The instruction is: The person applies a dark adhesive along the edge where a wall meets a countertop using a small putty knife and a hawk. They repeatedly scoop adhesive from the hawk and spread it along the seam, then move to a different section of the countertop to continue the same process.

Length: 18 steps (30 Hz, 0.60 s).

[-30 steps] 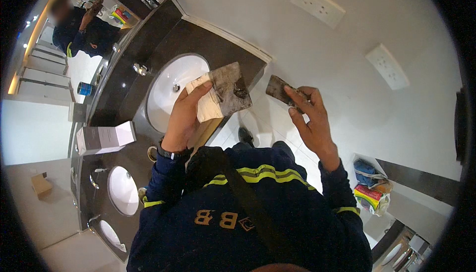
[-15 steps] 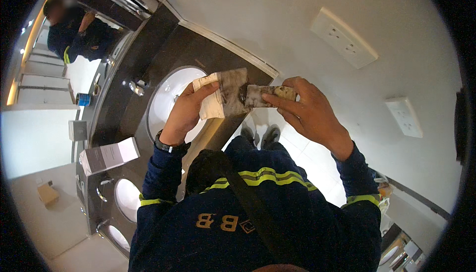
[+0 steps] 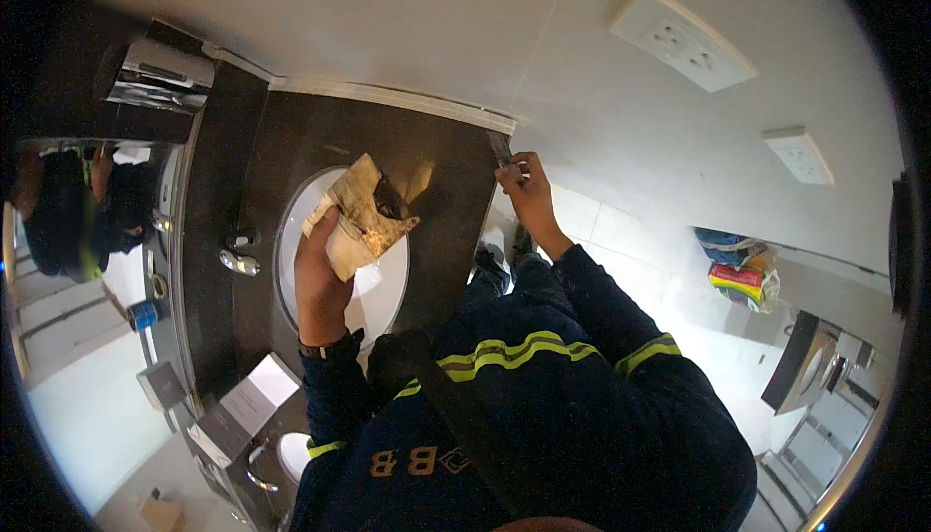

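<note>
My left hand [image 3: 324, 270] is closed round the lower edge of a cream, stained piece of folded cardboard [image 3: 361, 217], held tilted above a round white sink [image 3: 393, 290]. A dark, wet-looking smear sits in its upper fold. At the front corner of the dark counter [image 3: 441, 226], my right hand [image 3: 531, 197] pinches a small putty knife [image 3: 501, 151] with a grey-smeared blade. Its blade points up at the white trim [image 3: 407, 100] where counter and wall meet; whether it touches the trim, I cannot tell. My fingers hide most of its handle.
A chrome tap [image 3: 239, 258] stands behind the sink. A grey-and-white carton [image 3: 247, 406] lies on the counter to the left, near a second sink [image 3: 294, 456]. White sockets [image 3: 684, 39] are on the wall. A bag of colourful packages [image 3: 739, 275] is at the right.
My hands have moved apart. The putty knife has left the cardboard and gone up to the counter's corner by the wall. The cardboard has shifted left and tilted, and my view has turned.
</note>
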Motion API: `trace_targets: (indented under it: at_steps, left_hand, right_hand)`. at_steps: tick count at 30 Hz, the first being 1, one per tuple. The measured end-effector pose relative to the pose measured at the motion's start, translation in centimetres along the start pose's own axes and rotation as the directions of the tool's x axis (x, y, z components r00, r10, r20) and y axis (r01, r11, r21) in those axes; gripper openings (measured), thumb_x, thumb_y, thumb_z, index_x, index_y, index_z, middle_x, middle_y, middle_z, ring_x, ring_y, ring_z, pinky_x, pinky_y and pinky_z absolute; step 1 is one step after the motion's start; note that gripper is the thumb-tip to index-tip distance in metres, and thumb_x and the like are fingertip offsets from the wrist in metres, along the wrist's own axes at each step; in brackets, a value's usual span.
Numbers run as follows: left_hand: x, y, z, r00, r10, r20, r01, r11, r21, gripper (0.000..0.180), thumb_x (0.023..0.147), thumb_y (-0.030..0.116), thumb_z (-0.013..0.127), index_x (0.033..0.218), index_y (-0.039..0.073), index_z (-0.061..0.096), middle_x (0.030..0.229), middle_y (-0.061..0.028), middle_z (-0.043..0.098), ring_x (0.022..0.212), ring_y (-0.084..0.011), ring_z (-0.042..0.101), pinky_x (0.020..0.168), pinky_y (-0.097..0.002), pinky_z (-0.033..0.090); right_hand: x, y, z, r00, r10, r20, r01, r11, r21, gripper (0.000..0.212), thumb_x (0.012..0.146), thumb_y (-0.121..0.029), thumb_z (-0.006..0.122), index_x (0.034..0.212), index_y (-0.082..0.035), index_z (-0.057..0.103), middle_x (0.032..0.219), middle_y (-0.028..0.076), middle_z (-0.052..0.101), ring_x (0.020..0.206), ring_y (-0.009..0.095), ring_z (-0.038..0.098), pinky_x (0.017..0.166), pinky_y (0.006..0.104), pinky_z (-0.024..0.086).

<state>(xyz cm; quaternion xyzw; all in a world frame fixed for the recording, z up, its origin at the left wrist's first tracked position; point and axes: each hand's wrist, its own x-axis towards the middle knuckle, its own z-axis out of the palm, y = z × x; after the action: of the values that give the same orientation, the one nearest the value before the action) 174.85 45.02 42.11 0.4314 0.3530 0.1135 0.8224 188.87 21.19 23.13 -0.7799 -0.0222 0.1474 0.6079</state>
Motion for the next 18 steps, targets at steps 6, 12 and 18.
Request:
trace_targets:
  at_steps: [6,12,18]
  left_hand:
    - [0.0,-0.8,-3.9,0.952,0.222,0.213,-0.303,0.788,0.536,0.04,0.092,0.016,0.055,0.124,-0.007,0.046,0.115,-0.0169,0.059,0.101,-0.0251,0.062,0.083,-0.0333,0.054]
    - [1.4,-0.6,-5.5,0.988,-0.121,0.098,0.129,0.988,-0.085,0.037,0.093,0.014,0.053,0.123,-0.006,0.047,0.115,-0.0163,0.059,0.101,-0.0239,0.062,0.084,-0.033,0.054]
    - [1.6,-1.4,-7.6,0.99,-0.031,0.139,0.019,0.996,0.085,0.032,0.095,0.013,0.052,0.12,-0.007,0.049,0.116,-0.0158,0.058,0.105,-0.0213,0.06,0.088,-0.0312,0.052]
  right_hand:
    - [2.2,-0.2,2.3,0.976,-0.121,-0.18,0.071,0.962,-0.263,0.036,0.083,-0.028,0.067,0.104,-0.005,0.049,0.097,0.02,0.059,0.089,0.037,0.058,0.075,0.0439,0.047]
    - [2.8,-0.4,3.9,0.952,-0.104,-0.286,-0.025,0.91,-0.413,0.041,0.084,-0.036,0.063,0.107,-0.005,0.047,0.1,0.021,0.057,0.094,0.041,0.057,0.079,0.0475,0.047]
    - [3.2,-0.7,5.6,0.926,-0.151,-0.347,-0.057,0.85,-0.523,0.041,0.086,-0.038,0.06,0.11,-0.007,0.046,0.102,0.021,0.055,0.092,0.041,0.058,0.076,0.0498,0.048]
